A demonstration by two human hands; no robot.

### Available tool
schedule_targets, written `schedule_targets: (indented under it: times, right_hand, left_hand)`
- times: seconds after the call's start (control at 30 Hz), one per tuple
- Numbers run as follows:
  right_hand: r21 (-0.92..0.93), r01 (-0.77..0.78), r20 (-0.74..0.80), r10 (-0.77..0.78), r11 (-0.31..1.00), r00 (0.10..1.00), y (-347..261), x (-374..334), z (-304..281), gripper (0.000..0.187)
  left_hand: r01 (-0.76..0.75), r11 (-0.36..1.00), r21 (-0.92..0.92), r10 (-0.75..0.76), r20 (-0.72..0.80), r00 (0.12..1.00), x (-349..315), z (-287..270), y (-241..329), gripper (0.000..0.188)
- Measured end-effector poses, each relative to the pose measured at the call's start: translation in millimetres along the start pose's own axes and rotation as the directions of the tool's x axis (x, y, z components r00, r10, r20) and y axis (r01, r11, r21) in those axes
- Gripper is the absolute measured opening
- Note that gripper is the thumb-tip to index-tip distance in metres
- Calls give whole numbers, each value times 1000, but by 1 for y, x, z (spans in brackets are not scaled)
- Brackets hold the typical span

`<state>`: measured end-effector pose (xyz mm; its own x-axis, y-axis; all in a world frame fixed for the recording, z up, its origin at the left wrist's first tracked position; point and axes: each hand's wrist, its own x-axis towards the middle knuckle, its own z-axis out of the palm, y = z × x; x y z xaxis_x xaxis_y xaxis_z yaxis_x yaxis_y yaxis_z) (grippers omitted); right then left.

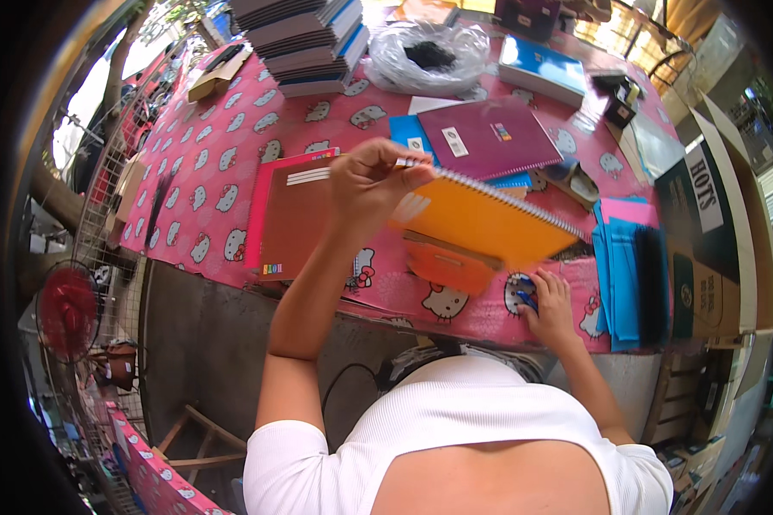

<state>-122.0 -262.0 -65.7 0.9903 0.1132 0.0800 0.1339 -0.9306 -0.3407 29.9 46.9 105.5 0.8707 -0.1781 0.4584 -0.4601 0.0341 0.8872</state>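
Observation:
My left hand (374, 176) pinches the coil end of a yellow spiral notebook (481, 215), holding it tilted above the table. Under its lower edge lies an orange piece (451, 266) with a brown strip, partly covered. My right hand (550, 302) rests on the table near the front edge, its fingers around a small blue-handled tool (526, 296) whose working end I cannot make out. To the left lie a brown notebook (296, 227) and a pink-red one (254, 210) beneath it. Beyond the yellow notebook lies a purple spiral notebook (494, 137) over blue ones.
The pink patterned tablecloth (202, 197) covers the table. A tall notebook stack (305, 43), a plastic bag (429, 60) with black contents and a blue-topped stack (541, 69) stand at the back. Blue sheets (618, 283) and a cardboard box (704, 232) are at right, a red fan (67, 311) at left.

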Motion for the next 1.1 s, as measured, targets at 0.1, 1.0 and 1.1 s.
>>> schedule_targets:
  times: [0.1,1.0,1.1]
  right_hand:
    - [-95,-104,-27,102,990,994,5,-11,6,65]
    - [921,-382,367,-166,-71,915,-82,20,-79,37]
    - [796,-74,4,117,600,993,-53,25,-55,40]
  left_hand:
    - [-448,830,333,509,-123,852,-15,22,100,24]
    - [-506,763,402,457,218,862,-80,62,-7,31]
    - [-366,855,367,464,-227,856,-44,23,-9,25]
